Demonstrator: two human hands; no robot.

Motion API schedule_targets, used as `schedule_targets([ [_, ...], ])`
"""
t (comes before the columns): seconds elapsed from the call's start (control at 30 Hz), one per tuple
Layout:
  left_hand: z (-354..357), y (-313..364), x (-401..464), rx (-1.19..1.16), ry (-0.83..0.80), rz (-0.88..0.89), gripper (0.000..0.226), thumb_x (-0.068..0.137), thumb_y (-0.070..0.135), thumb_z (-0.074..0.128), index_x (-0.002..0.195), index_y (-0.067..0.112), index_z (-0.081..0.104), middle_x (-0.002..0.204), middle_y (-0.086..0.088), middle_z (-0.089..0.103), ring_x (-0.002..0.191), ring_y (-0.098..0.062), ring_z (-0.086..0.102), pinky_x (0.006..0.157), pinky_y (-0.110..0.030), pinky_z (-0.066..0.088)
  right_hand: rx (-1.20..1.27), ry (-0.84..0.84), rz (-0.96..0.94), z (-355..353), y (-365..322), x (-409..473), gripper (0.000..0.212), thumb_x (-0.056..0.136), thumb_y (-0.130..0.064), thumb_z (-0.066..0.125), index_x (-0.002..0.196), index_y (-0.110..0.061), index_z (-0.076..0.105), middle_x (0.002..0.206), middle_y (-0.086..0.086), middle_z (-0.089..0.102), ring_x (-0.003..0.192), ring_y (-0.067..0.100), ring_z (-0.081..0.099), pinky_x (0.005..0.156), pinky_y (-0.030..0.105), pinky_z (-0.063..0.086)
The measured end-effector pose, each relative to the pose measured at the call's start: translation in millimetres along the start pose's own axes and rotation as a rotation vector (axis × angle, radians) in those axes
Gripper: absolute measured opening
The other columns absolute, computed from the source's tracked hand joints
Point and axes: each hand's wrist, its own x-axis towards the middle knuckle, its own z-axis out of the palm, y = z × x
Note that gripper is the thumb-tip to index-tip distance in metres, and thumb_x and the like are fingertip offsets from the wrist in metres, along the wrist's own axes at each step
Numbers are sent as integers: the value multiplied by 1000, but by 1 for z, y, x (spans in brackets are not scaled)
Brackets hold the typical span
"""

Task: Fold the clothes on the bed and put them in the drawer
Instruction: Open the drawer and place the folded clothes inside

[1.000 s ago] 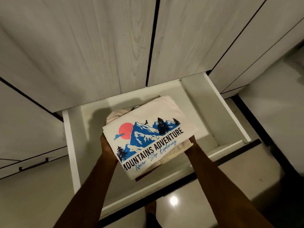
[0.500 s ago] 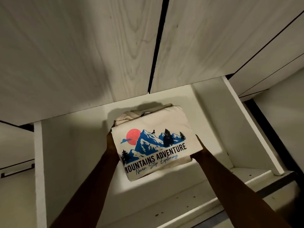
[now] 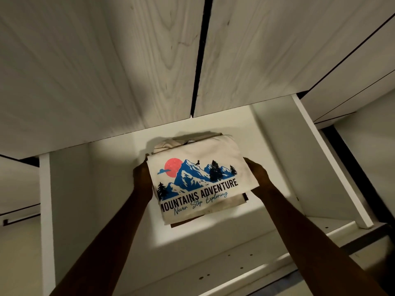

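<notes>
Inside the open drawer (image 3: pixel 66 189), toward its back wall, we find our two hands carrying a stack of folded clothes. Our left hand (image 3: pixel 142 178) sits against the stack's left edge and our right hand (image 3: pixel 257 176) against its right edge, each with the fingers tucked beneath the fabric and gripping the bundle from the side; the fingertips themselves are hidden under the cloth. Whether the stack already rests on the drawer floor or hangs just above it, we cannot tell.

Topmost in the stack lies a cream T-shirt (image 3: pixel 198 182), folded into a rectangle and turned slightly anticlockwise. Its print shows a red sun, blue mountains, dark pines and the words "MOUNTAINS ADVENTURE" over a script line reading "Never Stop Exploring". Beneath it we note the edges of further cream fabric and a brown garment (image 3: pixel 245 197) showing at the lower right corner.

Above the drawer stand pale wood-grain cabinet doors (image 3: pixel 106 71), split by a dark vertical gap. A lit patch falls across the drawer floor in front of the stack. Small screw holes dot the drawer's near front panel.
</notes>
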Motion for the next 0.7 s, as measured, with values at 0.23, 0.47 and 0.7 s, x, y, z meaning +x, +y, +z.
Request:
schedule_targets([
  [0.23, -35, -3, -49, 764, -8, 831, 55, 110, 38, 38, 160, 21, 29, 153, 12, 47, 135, 5, 46, 106, -25, 44, -696, 87, -622, -23, 9, -7, 47, 109, -25, 42, 156, -24, 44, 152, 6, 55, 135, 18, 54, 115, 40, 42],
  [0.47, -65, -24, -50, 1348, -475, 690, 157, 52, 93, 72, 157, 28, -26, 168, 9, -23, 157, -13, -8, 128, -42, 14, -1121, -174, -791, -7, 37, -18, 100, 98, -71, 46, 165, -16, -2, 174, 1, 0, 160, 16, 8, 126, 47, 26],
  [0.7, -63, -31, -31, 1428, -465, 665, 165, 43, 90, 76, 157, 26, -24, 168, 8, -20, 152, -6, -7, 128, -44, 7, -1207, -281, -720, -7, 39, -8, 152, 64, -86, 75, 163, -15, -15, 173, 5, -4, 160, 20, 3, 128, 46, 19],
])
